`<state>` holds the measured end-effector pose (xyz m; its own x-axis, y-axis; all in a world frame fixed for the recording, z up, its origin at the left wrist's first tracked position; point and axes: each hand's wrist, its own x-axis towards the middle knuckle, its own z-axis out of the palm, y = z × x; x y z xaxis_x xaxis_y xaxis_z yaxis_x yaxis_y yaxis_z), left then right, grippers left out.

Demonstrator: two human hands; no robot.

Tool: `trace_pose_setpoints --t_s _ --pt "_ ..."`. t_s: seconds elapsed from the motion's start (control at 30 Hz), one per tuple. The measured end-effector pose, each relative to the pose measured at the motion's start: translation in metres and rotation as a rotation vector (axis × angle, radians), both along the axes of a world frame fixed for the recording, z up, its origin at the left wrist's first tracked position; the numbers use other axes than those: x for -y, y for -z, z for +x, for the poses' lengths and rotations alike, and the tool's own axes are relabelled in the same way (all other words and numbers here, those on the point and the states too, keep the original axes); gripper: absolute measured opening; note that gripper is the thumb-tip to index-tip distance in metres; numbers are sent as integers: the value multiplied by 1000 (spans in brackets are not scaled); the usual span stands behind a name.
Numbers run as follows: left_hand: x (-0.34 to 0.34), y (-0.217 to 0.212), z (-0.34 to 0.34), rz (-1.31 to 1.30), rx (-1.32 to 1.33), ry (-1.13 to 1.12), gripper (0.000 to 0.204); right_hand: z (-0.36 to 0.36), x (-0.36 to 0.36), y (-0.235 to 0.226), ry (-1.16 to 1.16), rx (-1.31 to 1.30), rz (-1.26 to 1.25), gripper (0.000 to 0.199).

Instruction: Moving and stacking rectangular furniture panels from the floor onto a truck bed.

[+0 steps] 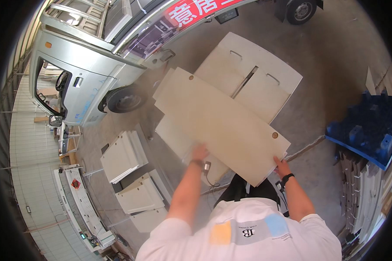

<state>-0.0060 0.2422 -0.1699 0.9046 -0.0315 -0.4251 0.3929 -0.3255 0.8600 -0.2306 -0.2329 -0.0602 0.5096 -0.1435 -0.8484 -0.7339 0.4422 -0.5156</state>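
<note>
A long cream board [222, 117] with a round hole near each end lies slantwise in front of me. My right hand [281, 165] grips its right end, the thumb on top and the other fingers out of sight under the edge. At the near long edge is my left hand [200, 153], smeared by motion, so I cannot tell whether its fingers hold the board. Beyond and partly beneath the board is a wide pale panel [248, 65] with two handles and a dark slot. Another pale panel [174, 135] shows under the left side.
A silver truck [80, 69] stands at the far left, its front wheel [125, 99] close to the boards. Several white panels [139, 195] are stacked at the left. A blue pallet [361, 126] and upright sheets [361, 187] stand at the right. A small cabled device [207, 167] is by my left wrist.
</note>
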Motion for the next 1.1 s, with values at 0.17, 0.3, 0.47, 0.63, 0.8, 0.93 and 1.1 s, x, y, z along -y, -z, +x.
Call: trace_pose_setpoints --t_s 0.17,0.3,0.47,0.63,0.8,0.93,1.1 --pt "24 -12 15 3 -17 19 23 6 0 10 126 -8 -112 64" --pt "90 -65 5 -231 -273 -295 24 6 42 5 50 -45 -160 61" --pt "184 -120 0 -215 -321 -235 25 -13 115 -7 132 -126 -159 62" --pt "267 -127 -2 -239 -309 -135 30 -34 178 -13 182 -133 -161 63" --pt "316 -118 5 -316 -358 -120 33 -46 217 -11 243 -167 -175 63" --pt "319 -112 3 -363 -371 -104 33 -43 223 -2 310 -108 -193 65" --pt "290 -109 5 -382 -326 46 28 -47 201 6 401 -1 -300 66"
